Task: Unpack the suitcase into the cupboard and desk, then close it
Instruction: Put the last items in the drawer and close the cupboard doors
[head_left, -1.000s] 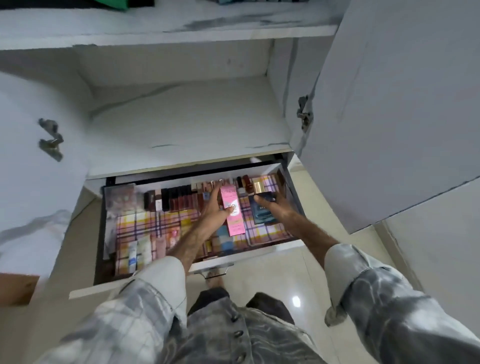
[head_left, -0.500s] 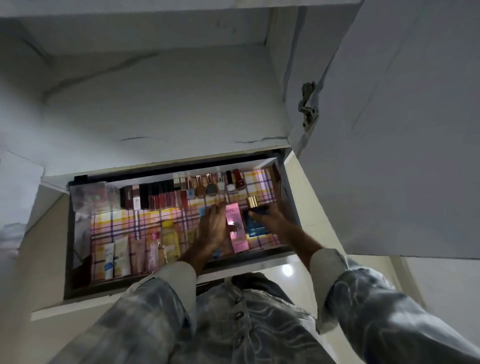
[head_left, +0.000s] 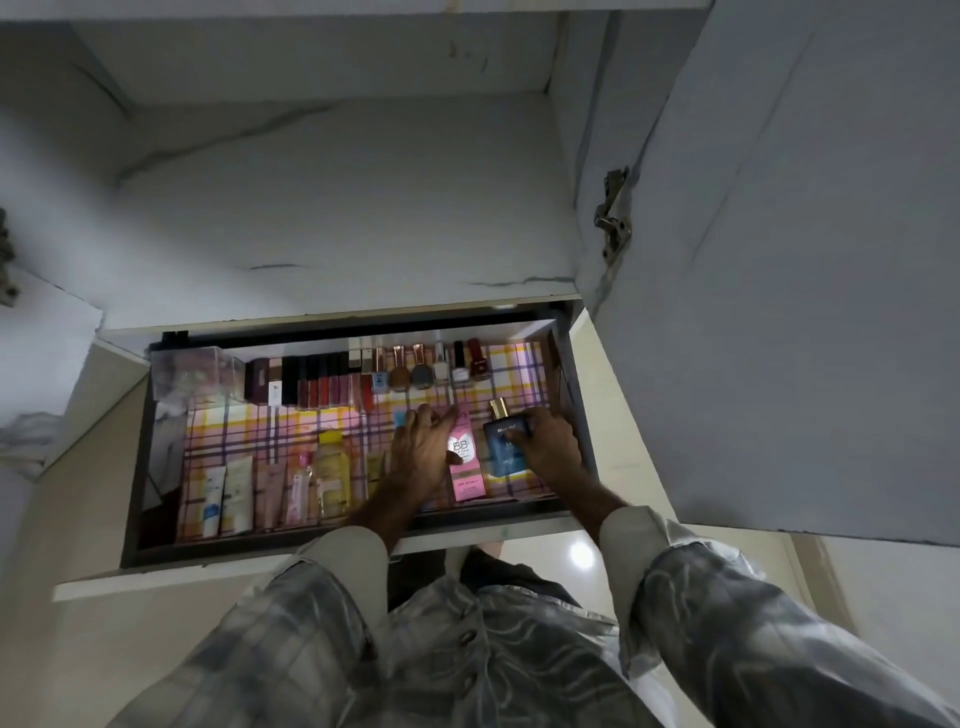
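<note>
My left hand (head_left: 423, 449) flat against the pink box (head_left: 466, 460), right hand (head_left: 551, 448) grip around the blue perfume bottle (head_left: 505, 442), both in the open drawer (head_left: 363, 540)

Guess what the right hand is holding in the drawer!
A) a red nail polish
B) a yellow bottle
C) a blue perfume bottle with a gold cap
C: the right hand curls round the blue perfume bottle, gold cap pointing to the back of the drawer.

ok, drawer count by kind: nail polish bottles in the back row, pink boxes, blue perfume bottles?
Nail polish bottles: 6
Pink BB box: 1
Blue perfume bottle: 1
Total: 8
</note>
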